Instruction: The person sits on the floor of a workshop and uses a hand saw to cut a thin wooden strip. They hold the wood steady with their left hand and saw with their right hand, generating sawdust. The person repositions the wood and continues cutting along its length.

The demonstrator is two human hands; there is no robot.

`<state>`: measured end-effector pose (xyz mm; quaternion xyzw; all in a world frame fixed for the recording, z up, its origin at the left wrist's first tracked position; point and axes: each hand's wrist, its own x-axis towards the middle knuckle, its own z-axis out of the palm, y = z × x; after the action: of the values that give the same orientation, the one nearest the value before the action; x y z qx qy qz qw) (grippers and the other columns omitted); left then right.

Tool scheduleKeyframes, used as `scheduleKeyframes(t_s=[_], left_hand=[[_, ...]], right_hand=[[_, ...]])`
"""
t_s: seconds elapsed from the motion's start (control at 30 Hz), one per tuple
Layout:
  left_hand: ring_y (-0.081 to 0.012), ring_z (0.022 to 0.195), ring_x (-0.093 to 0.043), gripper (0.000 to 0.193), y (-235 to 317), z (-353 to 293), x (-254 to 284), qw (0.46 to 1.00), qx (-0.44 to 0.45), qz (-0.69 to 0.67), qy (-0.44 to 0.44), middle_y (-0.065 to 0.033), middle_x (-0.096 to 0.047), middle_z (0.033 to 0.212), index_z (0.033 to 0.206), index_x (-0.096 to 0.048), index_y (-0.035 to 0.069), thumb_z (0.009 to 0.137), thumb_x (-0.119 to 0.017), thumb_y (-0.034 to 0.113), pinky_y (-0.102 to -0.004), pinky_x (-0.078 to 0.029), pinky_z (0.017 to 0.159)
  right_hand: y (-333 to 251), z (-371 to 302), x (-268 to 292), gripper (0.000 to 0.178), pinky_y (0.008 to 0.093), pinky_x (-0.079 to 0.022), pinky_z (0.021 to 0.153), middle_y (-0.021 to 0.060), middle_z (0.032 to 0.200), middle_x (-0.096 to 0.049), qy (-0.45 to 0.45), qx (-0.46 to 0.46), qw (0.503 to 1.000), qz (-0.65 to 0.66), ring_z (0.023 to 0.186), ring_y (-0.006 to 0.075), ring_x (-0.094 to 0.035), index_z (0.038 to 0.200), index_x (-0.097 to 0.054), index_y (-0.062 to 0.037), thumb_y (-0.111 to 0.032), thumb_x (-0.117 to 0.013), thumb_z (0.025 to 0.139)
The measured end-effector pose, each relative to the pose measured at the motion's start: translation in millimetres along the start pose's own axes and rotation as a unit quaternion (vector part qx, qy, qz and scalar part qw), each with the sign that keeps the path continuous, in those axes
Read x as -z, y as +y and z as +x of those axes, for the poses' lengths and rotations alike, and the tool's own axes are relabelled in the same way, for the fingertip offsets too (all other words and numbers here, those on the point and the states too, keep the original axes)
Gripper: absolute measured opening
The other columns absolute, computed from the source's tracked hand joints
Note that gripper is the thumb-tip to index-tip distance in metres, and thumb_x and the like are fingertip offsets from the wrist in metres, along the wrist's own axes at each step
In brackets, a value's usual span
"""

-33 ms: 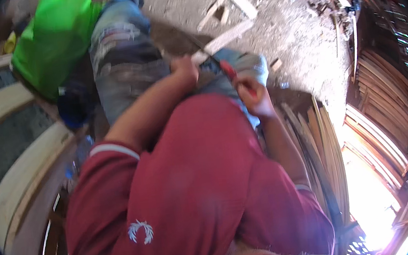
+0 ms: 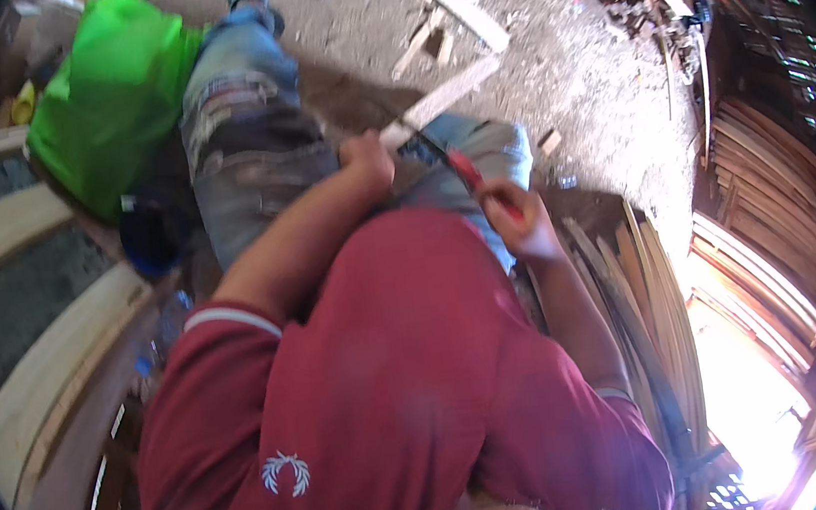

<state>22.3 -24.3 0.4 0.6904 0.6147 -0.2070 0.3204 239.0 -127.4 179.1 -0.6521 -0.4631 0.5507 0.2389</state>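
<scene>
Over my lap, my left hand [image 2: 367,161] is closed round the near end of a pale wooden strip [image 2: 455,90]. The strip slants away to the far right across my thigh. In my right hand [image 2: 517,217] is the red handle of a handsaw [image 2: 462,168], with the fingers wrapped round it. Its thin dark blade runs forward and left from the handle and crosses the strip close to my left hand. Blur hides the teeth and how deep the blade sits in the wood.
A bright green bag [image 2: 123,91] stands left of my outstretched leg, near curved wooden pieces [image 2: 59,370]. Long wood strips [image 2: 640,299] lie at my right, with stacked curved slats [image 2: 772,183] beyond. Offcuts [image 2: 429,39] and another strip [image 2: 450,8] lie on the dirt floor ahead.
My right hand and the saw have drawn slightly back toward me. My left hand stays on the strip. The whole view has shifted a little.
</scene>
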Motion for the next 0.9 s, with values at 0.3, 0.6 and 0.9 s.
scheduleKeyframes(t_s=[0.3,0.6,0.9], left_hand=[[-0.0315,0.111,-0.073,0.028,-3,-12,31,0.990,-0.048,0.126,-0.050,-0.0131,-0.074,0.124,0.112,-0.079,0.011,0.092,-0.066,0.026,-0.0429,-0.060,0.085],[-0.0344,0.107,-0.074,0.031,2,-16,18,0.997,-0.040,0.043,-0.052,-0.0175,-0.075,0.116,0.122,-0.070,0.009,0.097,-0.058,0.024,-0.0456,-0.059,0.087],[-0.0313,0.111,-0.074,0.037,-4,-5,31,0.998,-0.022,0.031,-0.058,-0.0176,-0.074,0.121,0.124,-0.068,0.006,0.092,-0.066,0.024,-0.0419,-0.059,0.088]], right_hand=[[5,95,-58,0.023,0.0327,-0.051,0.089,0.0140,0.098,-0.071,-0.012,0.105,0.994,-0.035,0.093,0.0197,-0.066,0.112,-0.067,-0.0004,-0.013,-0.057,0.096],[-22,-31,6,0.018,0.0312,-0.051,0.090,0.0103,0.098,-0.072,-0.014,-0.019,0.999,-0.022,0.095,0.0168,-0.068,0.108,-0.067,0.0000,-0.004,-0.057,0.093],[-5,38,-23,0.020,0.0305,-0.050,0.091,0.0076,0.099,-0.072,-0.008,0.006,1.000,-0.009,0.096,0.0148,-0.065,0.109,-0.068,0.0004,-0.007,-0.057,0.094]])
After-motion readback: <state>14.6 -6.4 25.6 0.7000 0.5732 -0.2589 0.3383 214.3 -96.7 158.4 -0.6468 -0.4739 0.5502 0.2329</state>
